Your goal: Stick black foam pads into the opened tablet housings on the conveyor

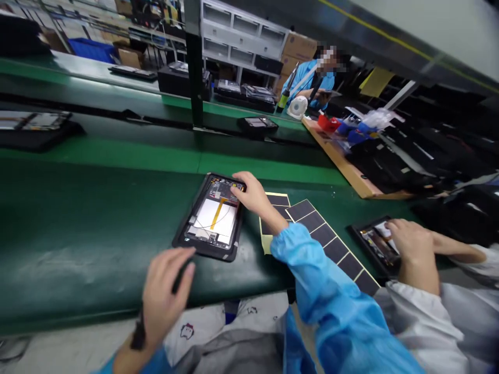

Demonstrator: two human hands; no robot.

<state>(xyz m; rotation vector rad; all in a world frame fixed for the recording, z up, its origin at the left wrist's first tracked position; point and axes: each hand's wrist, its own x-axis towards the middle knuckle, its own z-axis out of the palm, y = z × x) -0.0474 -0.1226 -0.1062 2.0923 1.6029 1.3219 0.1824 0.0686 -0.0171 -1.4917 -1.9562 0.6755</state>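
An opened tablet lies in a black tray on the green bench, its white battery, orange tape strip and circuit boards showing. My right hand rests at the tray's upper right corner, thumb over the circuit board and fingers on the edge. Near the tray's lower left corner, my left hand hovers at the bench's front edge. Its thumb and fingers are apart and nothing shows between them. Two sheets of black rectangular stickers, one upright and one slanted, lie to the right, partly under my right forearm.
At the right, another person's hands work on a second opened device. A wooden-edged board holds red and blue items. Across the bench are more devices in trays, a small white fan and a person in blue.
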